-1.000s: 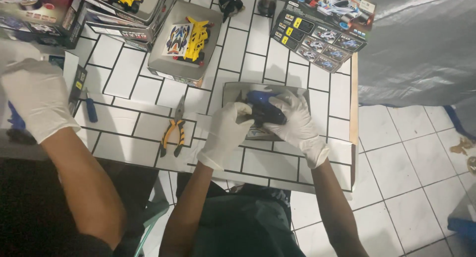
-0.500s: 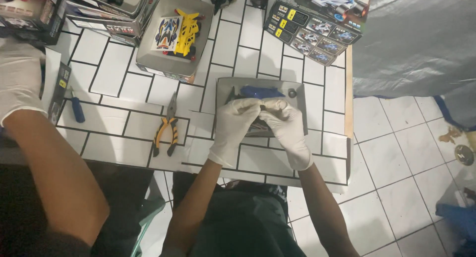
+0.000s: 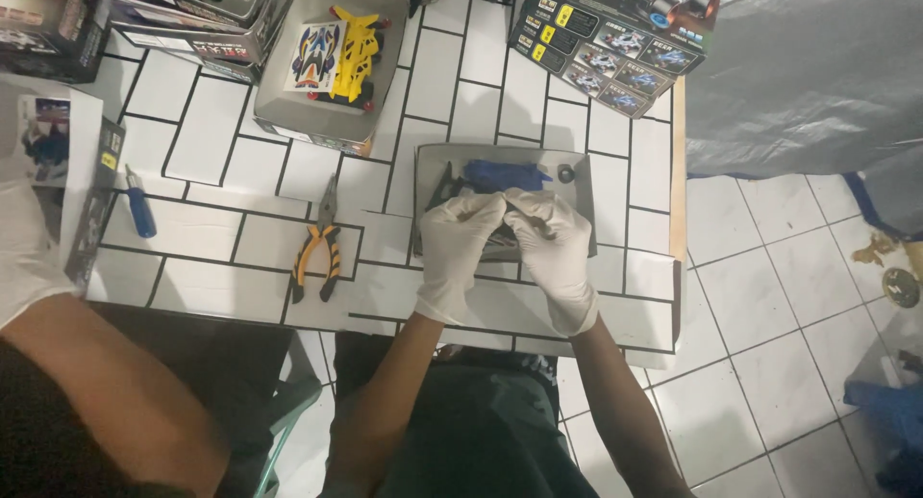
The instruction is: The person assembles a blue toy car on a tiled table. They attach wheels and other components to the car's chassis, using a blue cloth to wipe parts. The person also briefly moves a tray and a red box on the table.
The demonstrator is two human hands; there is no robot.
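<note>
I see my left hand (image 3: 460, 248) and right hand (image 3: 556, 253), both in white gloves, pinched together with fingers closed on a small dark part I can't quite make out, held just above the near edge of the grey tray (image 3: 577, 186), where a blue toy-car body (image 3: 505, 176) lies. The part looks light, stiff and easy to drop, so I judge a fingertip pinch at its edges suits it best. Orange-handled pliers (image 3: 317, 243) lie to the left, a yellow model car (image 3: 354, 46) on its box farther off, and a co-worker's gloved arm (image 3: 58, 344) crowds the near left.
</note>
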